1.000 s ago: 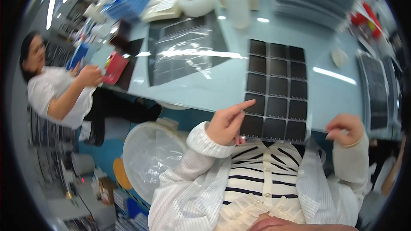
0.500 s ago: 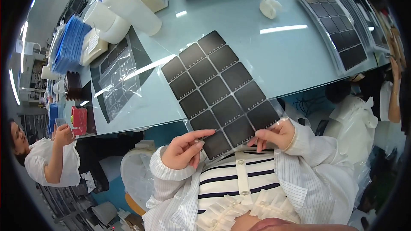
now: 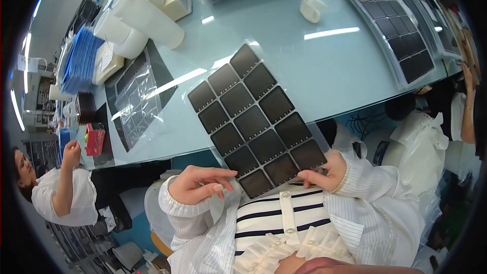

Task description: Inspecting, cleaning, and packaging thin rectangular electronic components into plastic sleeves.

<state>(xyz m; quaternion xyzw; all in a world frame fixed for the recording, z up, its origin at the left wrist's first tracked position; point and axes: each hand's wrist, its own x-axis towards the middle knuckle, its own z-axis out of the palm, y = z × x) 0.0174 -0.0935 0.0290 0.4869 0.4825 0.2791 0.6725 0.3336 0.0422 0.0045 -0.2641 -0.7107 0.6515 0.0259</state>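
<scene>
A sheet of dark rounded rectangular panels (image 3: 253,122), set in rows on a clear backing, is held at a tilt above my lap and the table edge. My right hand (image 3: 327,172) grips its lower right corner, thumb on top and fingers underneath. My left hand (image 3: 200,185) is at the lower left corner, its index finger stretched to the sheet's edge. A translucent film (image 3: 219,210) hangs below the left thumb and fingers, which appear pinched on it; where the film joins the sheet is hard to make out.
On the glass-topped table (image 3: 213,122) lie a clear sheet on a dark mat (image 3: 137,101), white rolls (image 3: 149,20), blue sheets (image 3: 83,61) and a small white roll (image 3: 313,10). Stacked panel sheets (image 3: 393,30) stand at the right. A co-worker (image 3: 66,187) sits at the left.
My left hand has moved left off the sheet's lower corner, and translucent film now shows below it. The sheet has shifted slightly down and left; my right hand still grips it.
</scene>
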